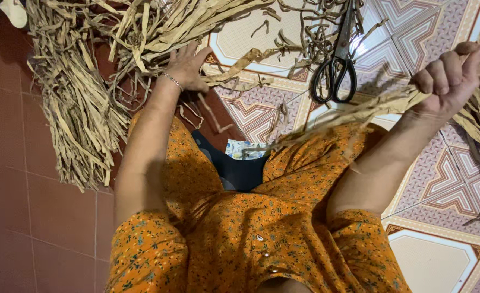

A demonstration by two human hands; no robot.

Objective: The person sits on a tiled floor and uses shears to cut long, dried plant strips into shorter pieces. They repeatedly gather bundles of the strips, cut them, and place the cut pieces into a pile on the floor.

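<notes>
Gripping a bundle of dried strips (359, 111), right hand (449, 78); left hand (187, 68) spread on strip pile (82, 108)

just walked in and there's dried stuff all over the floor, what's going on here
A person in an orange floral dress sits on the tiled floor among dried tan leaf strips. The left hand reaches into the strip pile. The right hand is raised, fingers closed around a bundle of strips. Black scissors lie on the tiles between the hands.
</notes>
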